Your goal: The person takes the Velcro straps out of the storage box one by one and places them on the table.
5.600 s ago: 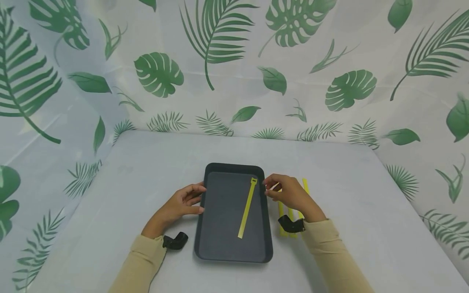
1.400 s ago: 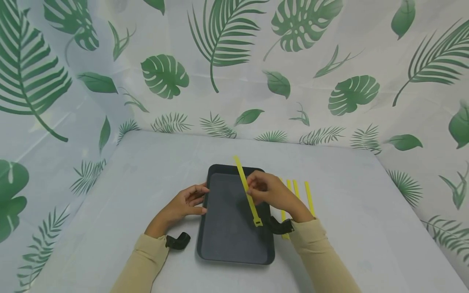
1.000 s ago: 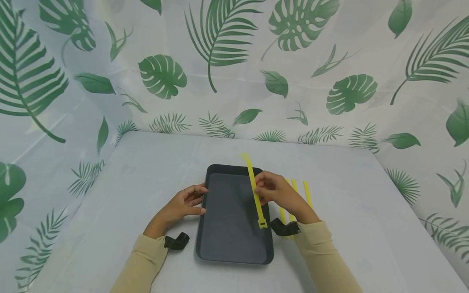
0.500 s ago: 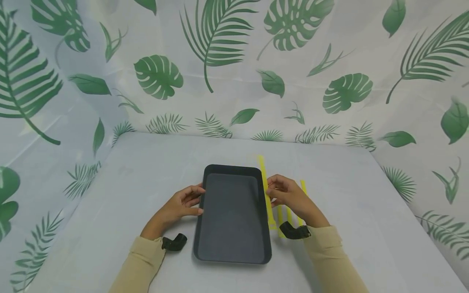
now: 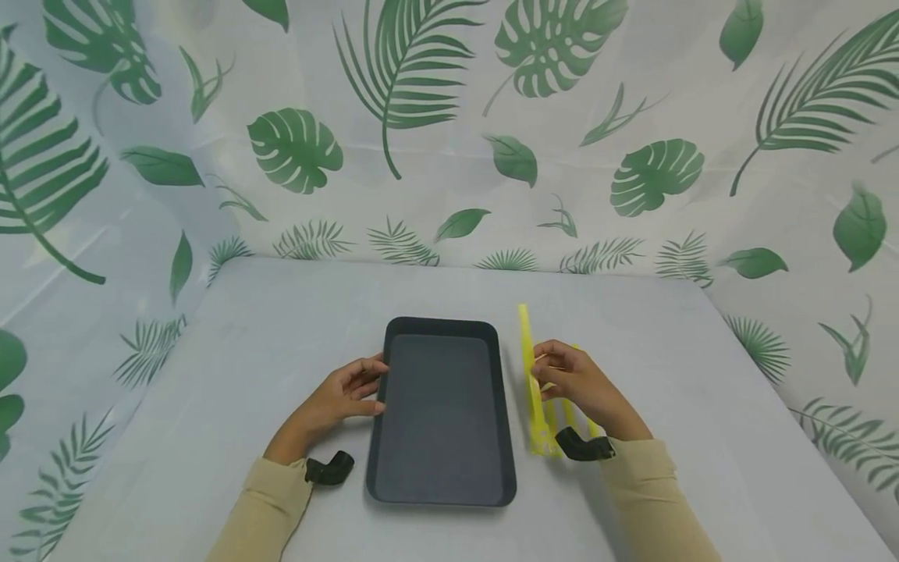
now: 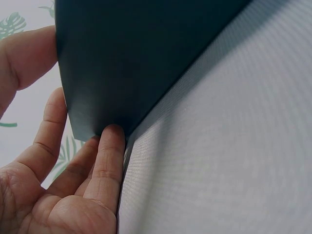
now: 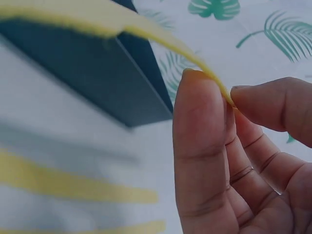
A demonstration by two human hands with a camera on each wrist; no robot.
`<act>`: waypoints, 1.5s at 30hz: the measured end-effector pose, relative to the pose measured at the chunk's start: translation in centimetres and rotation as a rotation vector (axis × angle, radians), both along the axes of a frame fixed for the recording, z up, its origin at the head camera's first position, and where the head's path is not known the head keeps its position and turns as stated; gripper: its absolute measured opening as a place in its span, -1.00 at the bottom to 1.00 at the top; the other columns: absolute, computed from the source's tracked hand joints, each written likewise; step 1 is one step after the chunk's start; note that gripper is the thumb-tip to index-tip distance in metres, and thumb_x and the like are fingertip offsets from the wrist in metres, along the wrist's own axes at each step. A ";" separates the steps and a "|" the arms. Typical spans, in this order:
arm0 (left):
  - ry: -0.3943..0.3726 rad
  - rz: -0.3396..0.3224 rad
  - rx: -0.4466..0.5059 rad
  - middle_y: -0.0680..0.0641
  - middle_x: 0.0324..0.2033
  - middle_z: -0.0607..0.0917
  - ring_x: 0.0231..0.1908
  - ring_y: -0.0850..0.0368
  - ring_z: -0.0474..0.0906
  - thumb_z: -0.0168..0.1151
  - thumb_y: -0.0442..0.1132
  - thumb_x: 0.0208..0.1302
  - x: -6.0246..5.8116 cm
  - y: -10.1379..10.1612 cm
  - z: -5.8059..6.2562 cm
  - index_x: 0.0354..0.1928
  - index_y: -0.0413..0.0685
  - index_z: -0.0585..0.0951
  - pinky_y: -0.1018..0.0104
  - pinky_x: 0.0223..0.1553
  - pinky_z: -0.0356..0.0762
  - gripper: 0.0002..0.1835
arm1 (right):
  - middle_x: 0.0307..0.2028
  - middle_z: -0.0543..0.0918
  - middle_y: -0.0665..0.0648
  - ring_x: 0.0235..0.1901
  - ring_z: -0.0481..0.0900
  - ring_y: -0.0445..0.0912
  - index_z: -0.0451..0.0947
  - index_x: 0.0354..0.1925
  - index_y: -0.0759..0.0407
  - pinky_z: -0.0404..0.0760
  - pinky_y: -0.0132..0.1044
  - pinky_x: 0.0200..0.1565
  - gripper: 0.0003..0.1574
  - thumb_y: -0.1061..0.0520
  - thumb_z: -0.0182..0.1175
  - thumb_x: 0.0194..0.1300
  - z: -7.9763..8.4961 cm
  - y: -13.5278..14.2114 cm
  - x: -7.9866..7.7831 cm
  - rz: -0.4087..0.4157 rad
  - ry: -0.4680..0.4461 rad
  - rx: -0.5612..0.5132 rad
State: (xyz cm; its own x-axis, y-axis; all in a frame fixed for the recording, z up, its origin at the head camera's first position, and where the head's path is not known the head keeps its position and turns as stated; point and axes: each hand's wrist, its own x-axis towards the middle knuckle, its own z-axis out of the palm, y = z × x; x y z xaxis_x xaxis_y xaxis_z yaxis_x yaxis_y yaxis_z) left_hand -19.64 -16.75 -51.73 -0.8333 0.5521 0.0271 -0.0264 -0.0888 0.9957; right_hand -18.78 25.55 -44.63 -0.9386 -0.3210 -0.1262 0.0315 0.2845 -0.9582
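Observation:
In the head view my left hand [image 5: 337, 402] touches the left side of a dark rectangular tray [image 5: 442, 421]. The left wrist view shows its thumb and fingertips against the tray's outer wall [image 6: 122, 58]. To the right of the tray, my right hand [image 5: 579, 382] pinches a yellow hook-and-loop cable tie [image 5: 526, 343] between thumb and fingers. This cable tie stands lengthwise, its slotted head toward me. Up close in the right wrist view, the cable tie [image 7: 73, 14] bends away from the fingertips. Nothing lies inside the tray.
Several more yellow cable ties [image 5: 593, 429] lie side by side on the white table [image 5: 709, 406], partly hidden under my right hand. A white cloth with green leaf prints [image 5: 449, 187] hangs behind and at the sides. Each wrist carries a small black camera [image 5: 584, 446].
The cable tie that lay in the tray has been lifted out by my right hand. It has moved right, past the tray's rim, beside the others. My left hand stays at the tray.

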 end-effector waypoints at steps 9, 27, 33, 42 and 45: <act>0.018 0.000 0.003 -0.54 0.64 -0.02 0.57 -0.56 0.08 0.53 -0.39 0.32 0.1 0.0 0.0 0.38 -0.63 0.34 0.49 0.37 0.48 -0.25 | -0.24 0.61 0.04 -0.25 0.61 -0.15 0.41 0.16 0.40 0.78 -0.30 -0.20 -0.72 0.29 0.17 0.60 -0.6 2.0 0.4 -0.016 -0.028 -0.039; 0.031 0.000 0.020 -0.58 0.63 -0.01 0.53 -0.60 0.14 0.50 -0.46 0.30 0.2 0.0 -0.2 0.36 -0.68 0.32 0.45 0.36 0.52 -0.26 | -0.22 0.63 0.04 -0.26 0.64 -0.14 0.36 0.26 0.50 0.77 -0.29 -0.20 -0.58 0.27 0.19 0.62 -1.3 5.8 0.6 -0.080 -0.080 0.018; 0.026 -0.001 0.017 -0.58 0.63 -0.02 0.53 -0.60 0.13 0.51 -0.44 0.30 0.2 0.0 -0.2 0.36 -0.67 0.32 0.45 0.36 0.52 -0.25 | -0.16 0.64 0.06 -0.21 0.66 -0.13 0.33 0.32 0.49 0.78 -0.28 -0.16 -0.51 0.25 0.22 0.61 -1.5 7.0 0.7 -0.112 -0.108 0.055; 0.009 -0.001 0.016 -0.55 0.64 -0.01 0.54 -0.58 0.15 0.49 -0.46 0.32 0.3 0.0 -0.2 0.37 -0.65 0.32 0.43 0.37 0.52 -0.27 | -0.18 0.69 0.05 -0.25 0.69 -0.14 0.32 0.32 0.55 0.78 -0.29 -0.18 -0.48 0.26 0.21 0.61 -1.8 9.0 1.1 -0.118 -0.105 0.069; 0.008 0.000 0.014 -0.55 0.64 -0.02 0.54 -0.59 0.15 0.49 -0.46 0.31 0.3 0.0 -0.2 0.37 -0.65 0.32 0.44 0.37 0.52 -0.27 | -0.15 0.70 0.06 -0.22 0.71 -0.13 0.31 0.33 0.55 0.78 -0.29 -0.15 -0.46 0.26 0.21 0.60 -1.8 9.6 1.2 -0.115 -0.112 0.079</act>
State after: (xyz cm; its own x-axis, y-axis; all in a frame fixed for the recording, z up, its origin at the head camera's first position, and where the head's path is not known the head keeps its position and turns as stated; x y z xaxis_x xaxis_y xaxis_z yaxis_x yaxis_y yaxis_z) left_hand -19.37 -16.72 -51.89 -0.8332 0.5514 0.0419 -0.0182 -0.1030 0.9945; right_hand -17.55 35.19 -46.39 -0.9471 -0.1977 -0.2529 0.1736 0.3472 -0.9216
